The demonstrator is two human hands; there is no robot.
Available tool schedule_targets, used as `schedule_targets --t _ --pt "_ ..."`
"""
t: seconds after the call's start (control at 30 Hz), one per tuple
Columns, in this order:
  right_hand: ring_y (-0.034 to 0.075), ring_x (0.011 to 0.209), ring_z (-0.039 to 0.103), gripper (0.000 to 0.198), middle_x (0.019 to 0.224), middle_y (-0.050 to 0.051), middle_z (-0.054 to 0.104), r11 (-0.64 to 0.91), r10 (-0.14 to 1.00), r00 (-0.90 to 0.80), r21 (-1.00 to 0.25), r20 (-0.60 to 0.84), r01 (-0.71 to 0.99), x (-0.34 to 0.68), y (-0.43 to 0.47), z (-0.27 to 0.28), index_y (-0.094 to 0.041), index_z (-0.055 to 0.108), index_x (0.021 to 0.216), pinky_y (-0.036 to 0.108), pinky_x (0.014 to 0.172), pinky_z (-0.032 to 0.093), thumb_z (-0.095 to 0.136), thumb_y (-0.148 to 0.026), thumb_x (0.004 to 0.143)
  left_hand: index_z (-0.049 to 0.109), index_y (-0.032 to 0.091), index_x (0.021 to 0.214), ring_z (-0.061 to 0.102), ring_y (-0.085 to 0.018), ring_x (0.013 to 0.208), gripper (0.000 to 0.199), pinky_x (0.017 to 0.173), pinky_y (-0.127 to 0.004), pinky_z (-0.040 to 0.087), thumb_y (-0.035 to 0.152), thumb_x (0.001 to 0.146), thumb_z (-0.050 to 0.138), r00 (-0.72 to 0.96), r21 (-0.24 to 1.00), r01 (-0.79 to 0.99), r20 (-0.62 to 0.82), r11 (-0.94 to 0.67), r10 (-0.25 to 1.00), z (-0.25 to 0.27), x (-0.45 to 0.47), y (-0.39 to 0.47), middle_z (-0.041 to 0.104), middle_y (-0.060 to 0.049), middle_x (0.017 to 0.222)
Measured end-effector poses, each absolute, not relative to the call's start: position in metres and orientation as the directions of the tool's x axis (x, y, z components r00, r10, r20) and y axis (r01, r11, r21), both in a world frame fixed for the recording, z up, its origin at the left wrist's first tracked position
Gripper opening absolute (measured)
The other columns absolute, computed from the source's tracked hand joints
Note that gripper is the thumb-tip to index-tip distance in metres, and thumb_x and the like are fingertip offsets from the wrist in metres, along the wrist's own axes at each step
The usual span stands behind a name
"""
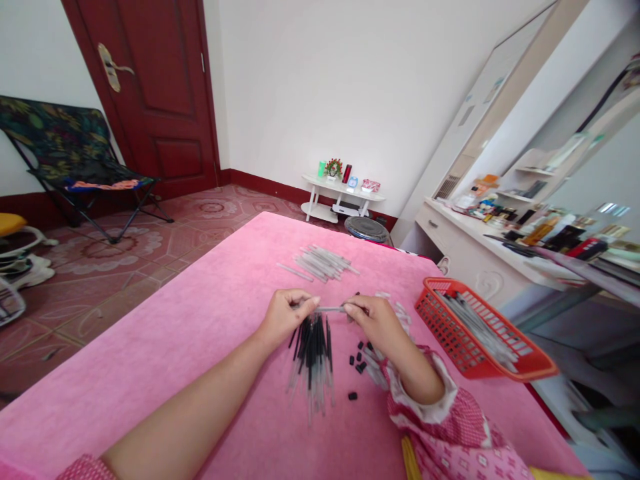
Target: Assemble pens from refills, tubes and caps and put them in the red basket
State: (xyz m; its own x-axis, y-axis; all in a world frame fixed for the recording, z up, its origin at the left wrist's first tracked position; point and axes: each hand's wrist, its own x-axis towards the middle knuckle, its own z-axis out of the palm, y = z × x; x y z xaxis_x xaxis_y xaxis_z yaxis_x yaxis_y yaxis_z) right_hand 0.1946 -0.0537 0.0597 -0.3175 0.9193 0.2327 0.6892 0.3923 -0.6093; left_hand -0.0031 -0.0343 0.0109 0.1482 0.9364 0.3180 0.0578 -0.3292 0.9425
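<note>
Between my two hands a slim grey pen barrel (330, 309) lies level above the pink table cover. My left hand (290, 313) is closed in a pinch on its left end. At the right end, the fingers of my right hand (369, 313) are closed on it too. Just below my hands is a fanned bundle of pen refills (314, 353), dark at the top and clear toward the bottom. Several small black plugs (360, 367) are scattered near my right forearm. Beside them are translucent pen caps (376, 375), partly hidden by that forearm. Farther back lies a pile of grey pens (325, 263).
A red plastic basket (450, 347) holding many grey pens stands at the right table edge. Pink cloth (200, 333) covers the table. To the right is a white dresser (450, 233) crowded with bottles. A folding chair (75, 160) and low white stand (320, 212) are beyond.
</note>
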Motion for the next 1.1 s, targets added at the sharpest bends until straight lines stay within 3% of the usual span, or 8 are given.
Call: schedule_targets --t 0.3,0.43,0.53,0.63,0.73,0.87,0.97,1.1 --pt "0.012 0.052 0.052 0.014 0.055 -0.001 0.061 0.468 0.878 -0.460 -0.443 0.133 0.765 0.176 -0.070 0.065 -0.018 0.066 0.064 0.022 0.051 0.033 0.058 -0.021 0.074 0.058 0.013 0.053 0.045 -0.010 0.048 0.045 0.050 -0.022 0.034 0.046 0.083 0.049 0.159 0.953 -0.025 0.303 -0.303 0.940 0.006 -0.011 -0.028 0.048 0.001 0.047" --pt "0.014 0.059 0.057 0.014 0.065 0.001 0.067 0.404 0.915 -0.359 -0.446 0.185 0.799 0.197 -0.069 0.078 -0.018 0.069 0.071 0.023 0.056 0.037 0.056 -0.022 0.075 0.068 0.012 0.084 0.041 -0.009 0.046 0.048 0.046 -0.022 0.030 0.050 0.087 0.039 0.056 0.949 -0.126 0.297 -0.288 0.953 0.002 -0.016 -0.023 0.055 -0.001 0.056" --pt "0.017 0.066 0.061 0.024 0.073 0.004 0.069 0.264 0.948 -0.136 -0.477 0.287 0.838 0.244 -0.068 0.096 -0.017 0.070 0.080 0.025 0.061 0.041 0.052 -0.033 0.079 0.068 0.011 0.090 0.037 -0.009 0.044 0.054 0.042 -0.022 0.026 0.056 0.084 0.038 0.024 0.947 -0.178 0.274 -0.266 0.961 -0.004 -0.017 -0.018 0.056 -0.002 0.058" --pt "0.022 0.077 0.062 0.034 0.086 0.008 0.070 0.000 0.878 0.172 -0.358 0.447 0.934 0.301 -0.077 0.113 -0.018 0.071 0.092 0.029 0.064 0.042 0.050 -0.042 0.079 0.068 0.010 0.090 0.039 -0.009 0.044 0.056 0.042 -0.022 0.027 0.057 0.083 0.039 0.042 0.947 -0.178 0.280 -0.269 0.959 -0.008 -0.016 -0.016 0.057 -0.003 0.058" --pt "0.028 0.072 0.062 0.041 0.082 0.011 0.070 -0.395 0.771 0.441 -0.199 0.458 0.897 0.346 -0.095 0.120 -0.022 0.071 0.097 0.031 0.054 0.038 0.047 -0.049 0.078 0.068 0.010 0.088 0.040 -0.009 0.044 0.056 0.043 -0.022 0.028 0.057 0.084 0.038 0.059 0.951 -0.155 0.279 -0.267 0.958 -0.008 -0.015 -0.017 0.057 -0.003 0.056" --pt "0.030 0.069 0.062 0.042 0.080 0.015 0.068 -0.574 0.734 0.550 -0.069 0.398 0.816 0.374 -0.108 0.112 -0.022 0.072 0.096 0.033 0.051 0.035 0.045 -0.048 0.078 0.068 0.010 0.087 0.041 -0.009 0.044 0.055 0.043 -0.022 0.028 0.055 0.085 0.037 0.060 0.951 -0.149 0.282 -0.270 0.958 -0.008 -0.015 -0.017 0.057 -0.003 0.056" --pt "0.030 0.073 0.061 0.040 0.082 0.015 0.068 -0.499 0.741 0.484 -0.102 0.464 0.861 0.367 -0.102 0.102 -0.018 0.071 0.096 0.033 0.055 0.038 0.047 -0.045 0.078 0.068 0.010 0.086 0.041 -0.009 0.044 0.056 0.043 -0.022 0.029 0.055 0.086 0.035 0.056 0.952 -0.143 0.282 -0.272 0.958 -0.010 -0.015 -0.014 0.057 -0.003 0.055" --pt "0.022 0.080 0.060 0.030 0.088 0.010 0.066 -0.033 0.807 0.161 -0.229 0.568 0.973 0.316 -0.085 0.085 -0.015 0.068 0.088 0.031 0.070 0.042 0.048 -0.034 0.080 0.068 0.009 0.086 0.041 -0.009 0.043 0.058 0.043 -0.023 0.028 0.056 0.085 0.035 0.039 0.954 -0.152 0.269 -0.260 0.962 -0.015 -0.015 -0.010 0.057 -0.003 0.055"
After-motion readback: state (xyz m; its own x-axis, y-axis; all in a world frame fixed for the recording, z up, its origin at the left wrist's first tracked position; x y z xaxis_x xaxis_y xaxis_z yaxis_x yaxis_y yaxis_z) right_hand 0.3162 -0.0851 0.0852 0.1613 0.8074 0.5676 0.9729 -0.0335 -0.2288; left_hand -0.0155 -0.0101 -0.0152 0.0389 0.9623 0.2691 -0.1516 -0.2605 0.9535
